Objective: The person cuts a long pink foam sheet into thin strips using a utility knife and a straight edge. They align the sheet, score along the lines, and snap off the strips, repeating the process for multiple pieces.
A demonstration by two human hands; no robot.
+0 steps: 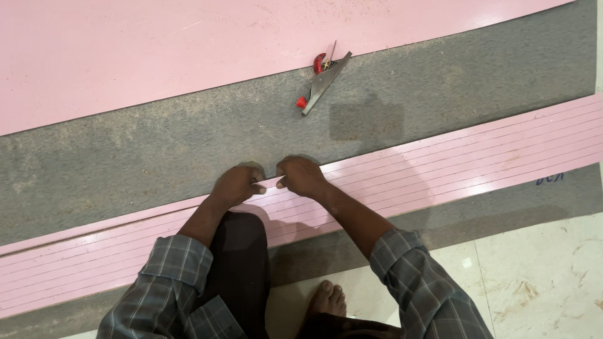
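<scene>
two hands meet near the middle of the view, both pinched shut on the far edge of a long pink laminate sheet scored into narrow lengthwise strips. the left hand and the right hand sit just beside each other, knuckles up, fingers curled over a thin pink strip along that far edge, which shows between them. the scored sheet lies flat on a grey felt-like mat spread over the floor, running from lower left to upper right across the view. beyond the hands, well apart from them, a metal hand tool with red handles rests on the mat, close to the near edge of a second, wide pink sheet that fills the top of the view. both forearms wear grey checked shirt sleeves, rolled back from the wrists. a bare foot stands on the pale marble floor at the near side of the mat, below the right arm.
</scene>
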